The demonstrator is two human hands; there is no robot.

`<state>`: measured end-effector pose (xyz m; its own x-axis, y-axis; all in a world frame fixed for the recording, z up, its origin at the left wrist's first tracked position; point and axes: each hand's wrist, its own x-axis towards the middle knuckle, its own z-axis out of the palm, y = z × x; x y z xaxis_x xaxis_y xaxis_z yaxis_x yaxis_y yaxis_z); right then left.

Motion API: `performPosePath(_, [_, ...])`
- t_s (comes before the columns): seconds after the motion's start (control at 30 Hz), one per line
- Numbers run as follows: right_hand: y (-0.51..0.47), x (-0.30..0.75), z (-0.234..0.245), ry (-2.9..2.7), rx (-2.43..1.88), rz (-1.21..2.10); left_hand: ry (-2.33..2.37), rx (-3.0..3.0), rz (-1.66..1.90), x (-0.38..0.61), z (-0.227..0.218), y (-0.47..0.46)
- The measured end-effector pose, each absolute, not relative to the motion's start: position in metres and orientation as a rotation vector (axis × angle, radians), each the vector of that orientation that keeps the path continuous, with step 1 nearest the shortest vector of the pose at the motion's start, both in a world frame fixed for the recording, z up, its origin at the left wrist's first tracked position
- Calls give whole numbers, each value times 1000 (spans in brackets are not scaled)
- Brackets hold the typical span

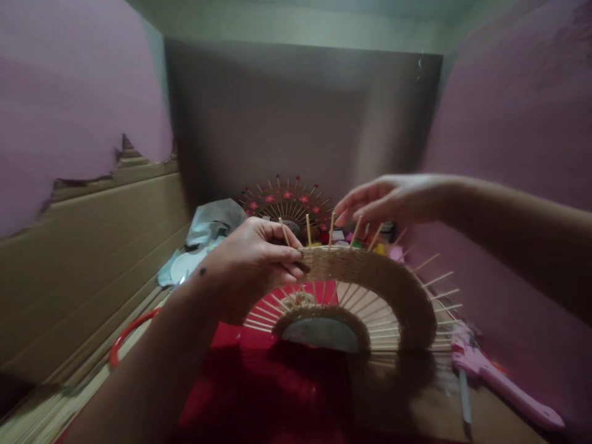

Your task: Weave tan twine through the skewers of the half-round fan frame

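A half-round woven fan [370,265] stands upright in front of me. Its brown woven band runs across thin wooden sticks [309,229] that poke out past the outer edge. A smaller woven arc [319,314] rings the grey-green centre. My left hand [266,250] is closed on the top left of the band, thumb in front and fingers partly behind it. Over the stick tips, my right hand [388,200] has its fingers bent and drawn together beside one stick. Whatever thin thing they may hold is too blurred to make out.
Behind stands another fan [287,197] with pink flowers. Grey plastic wrapping [215,219] lies at left, above an orange-red loop [121,345]. A pink-handled tool [509,385] and a pale pen-like stick [465,394] lie at right. A red sheet [268,388] covers the front. Cardboard [92,265] walls the left.
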<state>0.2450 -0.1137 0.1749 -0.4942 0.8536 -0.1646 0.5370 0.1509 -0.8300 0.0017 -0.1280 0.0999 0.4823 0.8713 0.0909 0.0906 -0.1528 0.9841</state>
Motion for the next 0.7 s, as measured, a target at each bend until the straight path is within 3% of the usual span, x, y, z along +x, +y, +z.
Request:
performPosePath(0.17, [-121,236,156,-1950,-1190,1727,849,1602,791,-13,102,-120])
performPosePath(0.33, [-105,231,153,-1898,-1021,1824,844,1618,768,-25,101,-114])
performPosePath(0.6, [-93,195,106,-2108,-914,2067,736,1651,653,-24,97,-108])
performPosePath(0.7, [-92,190,99,-2192,-889,1973,743,1661,662,-24,97,-108])
